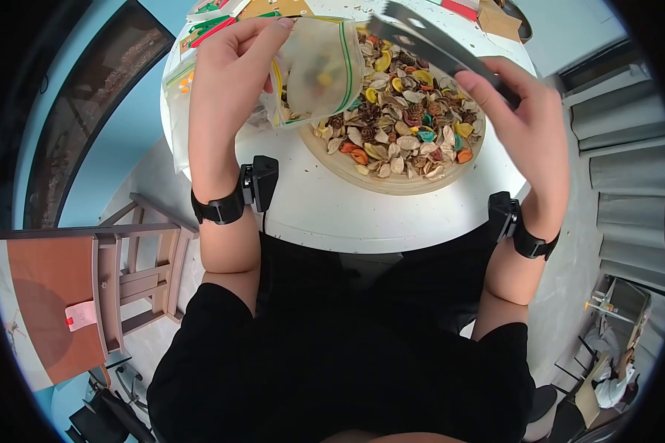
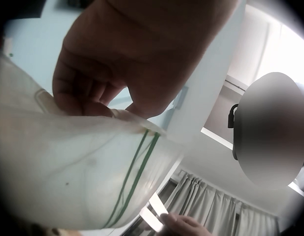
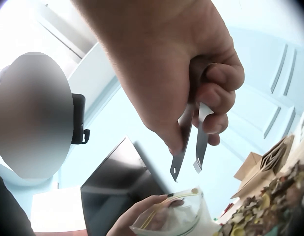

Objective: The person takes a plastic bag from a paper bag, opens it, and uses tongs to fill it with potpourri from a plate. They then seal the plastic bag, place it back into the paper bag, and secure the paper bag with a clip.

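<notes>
My left hand (image 1: 225, 92) pinches the top edge of a clear zip bag (image 1: 325, 63) with green stripes, between thumb and fingers. A few coloured bits show blurred through its plastic. The bag hangs over the left side of a round shallow tray (image 1: 391, 188) filled with potpourri (image 1: 399, 136): dried petals, small cones and yellow, orange and teal pieces. My right hand (image 1: 528, 122) grips metal tongs (image 1: 447, 55) above the tray's right side. In the right wrist view the tongs' toothed tips (image 3: 197, 166) stand apart with nothing between them.
Another plastic bag with orange pieces (image 1: 183, 83) lies at the left of the white round table (image 1: 340, 229). Red and green packaging (image 1: 207, 29) sits at the back left, a brown paper bag (image 1: 499, 21) at the back right. A wooden chair frame (image 1: 144, 273) stands lower left.
</notes>
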